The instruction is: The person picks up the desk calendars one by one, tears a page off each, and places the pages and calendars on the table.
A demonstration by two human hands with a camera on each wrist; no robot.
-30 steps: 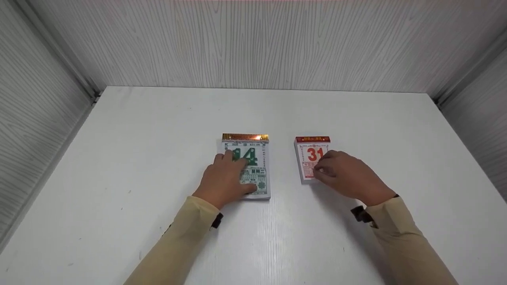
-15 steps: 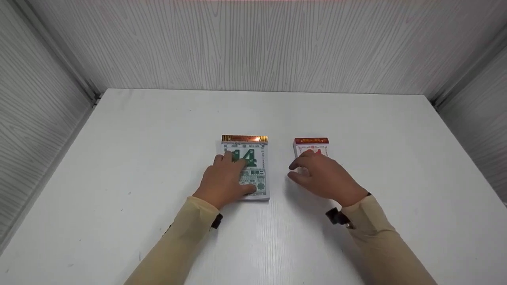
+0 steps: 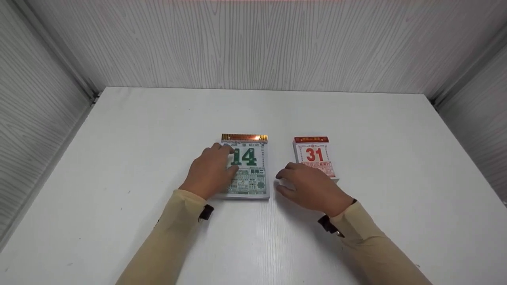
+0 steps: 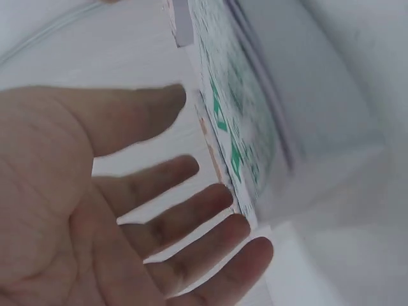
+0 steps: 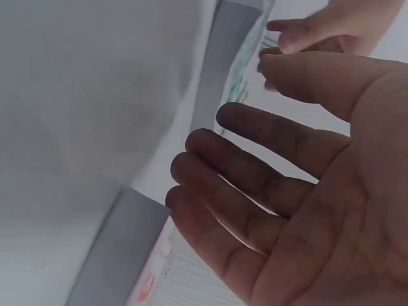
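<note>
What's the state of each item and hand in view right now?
Green calendar: flat on the table, top page shows 14, left part under the left hand.
Red calendar: flat on the table, top page shows 31, near corner hidden by the right hand.
Left hand: fingers straight, resting on the green calendar.
Right hand: fingers relaxed, holding nothing, between the two calendars.

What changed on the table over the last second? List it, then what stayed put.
The right hand let go of the small red 31 calendar and drew back toward the gap beside the green 14 calendar, fingers open. The left hand slid leftward, uncovering the 14, fingers touching the calendar's left side. Both calendars and the white table stayed put.
</note>
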